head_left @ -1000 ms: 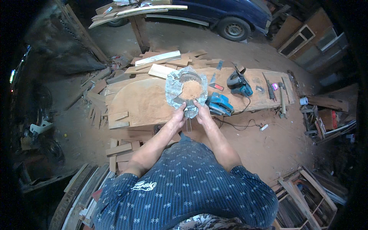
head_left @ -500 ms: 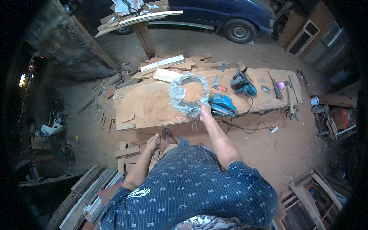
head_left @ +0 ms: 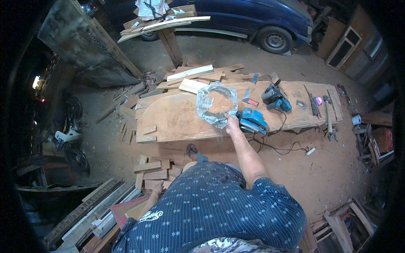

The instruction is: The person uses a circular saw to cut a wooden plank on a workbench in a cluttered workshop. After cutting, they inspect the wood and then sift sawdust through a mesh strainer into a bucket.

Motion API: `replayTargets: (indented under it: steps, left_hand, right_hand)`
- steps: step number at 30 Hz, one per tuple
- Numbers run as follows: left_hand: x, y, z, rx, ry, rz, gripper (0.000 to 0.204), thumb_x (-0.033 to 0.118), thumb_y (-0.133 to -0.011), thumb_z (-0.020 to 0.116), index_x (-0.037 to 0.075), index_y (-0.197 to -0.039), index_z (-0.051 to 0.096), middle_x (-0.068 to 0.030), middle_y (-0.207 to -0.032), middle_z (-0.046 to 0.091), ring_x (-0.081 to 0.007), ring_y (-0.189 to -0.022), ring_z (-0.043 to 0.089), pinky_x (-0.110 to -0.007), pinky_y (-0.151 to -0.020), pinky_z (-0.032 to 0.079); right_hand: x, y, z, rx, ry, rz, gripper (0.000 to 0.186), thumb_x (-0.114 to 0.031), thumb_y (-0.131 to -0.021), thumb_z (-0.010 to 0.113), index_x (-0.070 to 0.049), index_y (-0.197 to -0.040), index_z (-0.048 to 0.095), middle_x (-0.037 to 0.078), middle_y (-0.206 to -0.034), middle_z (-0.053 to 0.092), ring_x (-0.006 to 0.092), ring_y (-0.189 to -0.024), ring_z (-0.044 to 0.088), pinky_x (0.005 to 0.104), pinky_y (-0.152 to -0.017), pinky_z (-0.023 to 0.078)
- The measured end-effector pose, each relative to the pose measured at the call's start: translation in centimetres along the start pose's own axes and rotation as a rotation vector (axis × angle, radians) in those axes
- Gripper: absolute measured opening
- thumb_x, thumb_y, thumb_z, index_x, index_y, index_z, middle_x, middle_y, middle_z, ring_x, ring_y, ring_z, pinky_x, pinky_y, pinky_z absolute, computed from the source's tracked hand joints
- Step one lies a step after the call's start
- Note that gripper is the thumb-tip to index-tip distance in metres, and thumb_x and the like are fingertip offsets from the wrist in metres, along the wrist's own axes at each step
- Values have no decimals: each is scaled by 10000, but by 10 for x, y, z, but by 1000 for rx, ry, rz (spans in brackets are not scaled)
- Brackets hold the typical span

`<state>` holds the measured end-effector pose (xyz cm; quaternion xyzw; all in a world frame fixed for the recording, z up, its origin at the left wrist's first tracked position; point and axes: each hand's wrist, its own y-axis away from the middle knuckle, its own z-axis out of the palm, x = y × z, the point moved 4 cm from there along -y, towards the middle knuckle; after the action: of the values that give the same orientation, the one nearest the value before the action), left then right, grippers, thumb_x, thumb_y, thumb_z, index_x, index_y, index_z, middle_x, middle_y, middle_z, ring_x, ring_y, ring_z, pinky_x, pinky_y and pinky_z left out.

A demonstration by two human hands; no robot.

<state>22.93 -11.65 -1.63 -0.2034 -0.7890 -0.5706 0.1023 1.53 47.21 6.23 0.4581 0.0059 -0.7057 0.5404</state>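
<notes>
My right hand [head_left: 230, 123] is closed on the near edge of a round strainer [head_left: 205, 105] wrapped in crumpled clear plastic. A wire loop sticks out from its near side. Orange-brown sawdust [head_left: 222, 105] lies in the strainer, over the wooden workbench [head_left: 168, 122]. My left hand [head_left: 157, 187] hangs low by my side above wood offcuts, with nothing visible in it; its fingers seem loosely apart. Just right of my right hand sits a blue electric planer [head_left: 254, 121]. Beyond it are a try square [head_left: 249, 99] with a red part and a teal circular saw [head_left: 276, 99].
A hammer [head_left: 328, 114], a pink tape measure [head_left: 319, 100] and a long dark tool [head_left: 312, 102] lie at the bench's right end. Cables run to a white power strip [head_left: 310, 151] on the floor. Offcuts [head_left: 152, 166] are piled by my feet. A blue vehicle [head_left: 236, 19] stands behind.
My left hand has drawn back toward my body. The view has shifted, so the bench appears farther right; the strainer stays in my right hand over about the same spot.
</notes>
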Motion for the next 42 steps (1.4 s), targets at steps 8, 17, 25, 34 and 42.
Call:
replayTargets:
  steps: [8,17,25,34,42]
  left_hand:
    - [40,22,2,-64,7,121,553,496,-936,612,127,-1337,520,-95,-1222,585,-296,-1001,623,-428,-782,525]
    - [48,24,2,-36,8,72,533,470,-958,592,99,-1334,523,-106,-1279,588,-288,-1014,623,-422,-769,527]
    - [66,37,20,-28,-159,91,488,450,-963,584,104,-1305,544,-109,-1220,616,-302,-1015,637,-431,-777,536]
    - [60,25,16,6,-45,66,512,474,-942,610,100,-1288,556,-117,-1177,612,-323,-998,643,-456,-778,538]
    - [46,20,9,10,-18,63,495,463,-929,635,84,-1239,568,-109,-1161,573,-316,-1009,630,-460,-770,537]
  right_hand:
    - [-9,3,13,-64,138,32,273,0,-888,606,24,-1160,600,116,-1088,668,245,-950,662,398,-822,534]
    - [-11,-1,5,22,-42,-13,293,3,-876,610,23,-1169,613,120,-1100,675,244,-1001,656,384,-867,522]
    - [-15,-20,-5,-79,148,14,360,-31,-898,594,24,-1253,556,136,-1153,655,275,-1025,651,419,-873,532]
    - [-14,-33,4,-2,27,-27,319,-10,-880,613,19,-1198,596,121,-1136,663,262,-1009,648,403,-887,512]
    - [-10,-37,15,-14,-68,50,301,-10,-860,641,1,-1159,607,92,-1075,655,244,-949,644,392,-844,509]
